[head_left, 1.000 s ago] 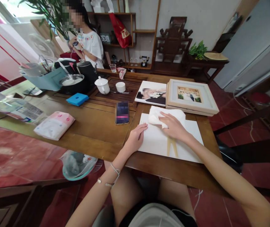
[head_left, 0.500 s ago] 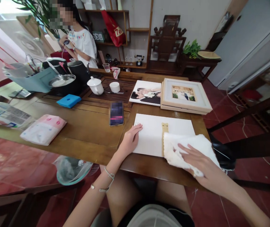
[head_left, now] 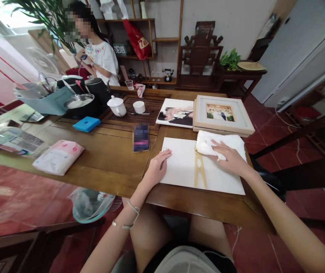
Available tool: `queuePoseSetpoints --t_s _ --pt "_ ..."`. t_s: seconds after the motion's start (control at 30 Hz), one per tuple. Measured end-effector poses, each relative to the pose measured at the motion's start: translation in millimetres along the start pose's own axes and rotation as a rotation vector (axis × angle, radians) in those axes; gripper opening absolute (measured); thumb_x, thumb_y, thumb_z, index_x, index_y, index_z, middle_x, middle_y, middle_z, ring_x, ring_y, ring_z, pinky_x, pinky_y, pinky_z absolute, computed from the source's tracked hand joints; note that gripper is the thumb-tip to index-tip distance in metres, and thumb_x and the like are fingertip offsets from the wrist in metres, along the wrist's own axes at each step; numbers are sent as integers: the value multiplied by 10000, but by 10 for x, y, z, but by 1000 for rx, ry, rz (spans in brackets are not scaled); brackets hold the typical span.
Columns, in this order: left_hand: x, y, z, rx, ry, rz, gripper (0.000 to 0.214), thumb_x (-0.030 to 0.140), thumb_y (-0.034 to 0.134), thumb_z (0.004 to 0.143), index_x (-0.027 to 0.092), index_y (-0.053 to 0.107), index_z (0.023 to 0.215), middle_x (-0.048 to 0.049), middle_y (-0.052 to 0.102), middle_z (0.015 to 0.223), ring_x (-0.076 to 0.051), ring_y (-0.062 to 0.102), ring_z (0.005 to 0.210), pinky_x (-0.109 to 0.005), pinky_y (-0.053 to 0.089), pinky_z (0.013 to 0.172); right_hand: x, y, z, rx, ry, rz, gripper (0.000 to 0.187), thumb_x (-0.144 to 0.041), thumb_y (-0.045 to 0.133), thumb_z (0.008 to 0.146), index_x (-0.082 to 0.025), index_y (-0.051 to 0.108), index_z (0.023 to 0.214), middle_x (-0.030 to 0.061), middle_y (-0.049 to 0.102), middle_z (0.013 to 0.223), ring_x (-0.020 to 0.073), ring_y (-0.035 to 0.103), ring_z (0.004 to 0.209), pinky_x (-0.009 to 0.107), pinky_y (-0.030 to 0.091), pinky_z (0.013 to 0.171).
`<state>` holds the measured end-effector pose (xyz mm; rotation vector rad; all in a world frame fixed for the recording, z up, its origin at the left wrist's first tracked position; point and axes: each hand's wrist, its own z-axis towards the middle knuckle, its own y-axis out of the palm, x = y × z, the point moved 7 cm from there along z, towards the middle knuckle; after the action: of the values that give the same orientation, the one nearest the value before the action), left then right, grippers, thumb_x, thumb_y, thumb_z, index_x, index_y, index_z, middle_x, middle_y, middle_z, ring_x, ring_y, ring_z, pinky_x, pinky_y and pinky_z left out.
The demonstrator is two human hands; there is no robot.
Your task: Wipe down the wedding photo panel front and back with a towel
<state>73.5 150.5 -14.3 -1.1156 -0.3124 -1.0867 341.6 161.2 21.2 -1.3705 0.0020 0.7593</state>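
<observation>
A white picture board lies flat at the table's near edge. A yellowish stand leg with a cut-out runs along its middle. My left hand rests on the board's left edge, fingers stretched out flat, holding nothing. On the far right part of the board, my right hand presses a bunched white cloth down, its fingers spread over the cloth. The cloth covers the top end of the stand leg and the board's far right corner.
Behind the board lie a photo panel and a framed photo. Further left are a phone, a tissue pack, a blue box, a lidded white cup and a kettle. Another person is across the table.
My right hand has moved the cloth away from me, from the board's near right corner to its far right part, uncovering the stand leg's lower end. My left hand has stayed put.
</observation>
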Motion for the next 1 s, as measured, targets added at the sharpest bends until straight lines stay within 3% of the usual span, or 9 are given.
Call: queuePoseSetpoints --t_s 0.13,0.23,0.33,0.47,0.6,0.7,0.83,1.0 --pt "-9 8 0 -2 -3 2 342 99 414 923 146 684 1126 -135 669 1262 -230 604 1235 -474 406 1139 -344 -9 -545 -103 -21 25 369 -168 497 826 -182 686 1142 106 615 1331 311 429 1351 587 317 1139" --pt "-9 9 -1 -6 -3 5 343 101 412 923 145 681 1132 -134 667 1266 -229 600 1240 -475 403 1141 -617 -53 -1000 -217 -26 104 512 -79 499 776 -219 646 1246 75 547 1408 290 401 1372 561 301 1152" --pt "-4 4 3 -13 -7 14 345 99 411 922 150 679 1132 -130 668 1267 -224 599 1241 -468 408 1139 -732 -88 -1204 -335 -34 186 532 -80 515 799 -269 627 1284 49 515 1435 281 390 1377 547 314 1146" --pt "5 2 8 -17 -8 13 340 104 414 923 148 681 1128 -133 667 1267 -226 600 1241 -470 412 1136 -448 -89 -934 -363 43 253 359 -292 640 840 -257 690 1194 71 545 1401 324 421 1350 575 340 1122" --pt "10 -1 7 4 7 -3 333 107 417 925 158 683 1118 -127 679 1247 -221 612 1225 -471 422 1129 -31 -90 -347 -155 102 232 356 -380 622 842 -217 708 1146 91 567 1381 354 389 1366 608 318 1124" --pt "9 -4 7 8 4 -10 327 107 419 926 158 686 1108 -128 684 1238 -221 614 1223 -468 428 1126 68 -27 -10 -50 134 125 300 -354 558 879 -230 713 1104 76 588 1368 340 373 1379 596 314 1133" --pt "3 -1 7 -5 -14 -21 327 109 412 930 147 685 1106 -139 678 1245 -232 606 1233 -480 428 1122 -201 92 29 -17 50 3 285 -236 470 898 -189 707 1049 105 654 1282 308 388 1380 573 278 1161" --pt "2 5 2 -4 -9 -11 331 107 414 929 147 683 1118 -138 670 1261 -227 604 1235 -475 418 1131 -749 182 -580 -147 -50 3 522 -36 450 703 -174 663 1159 98 607 1350 285 326 1420 593 264 1163"
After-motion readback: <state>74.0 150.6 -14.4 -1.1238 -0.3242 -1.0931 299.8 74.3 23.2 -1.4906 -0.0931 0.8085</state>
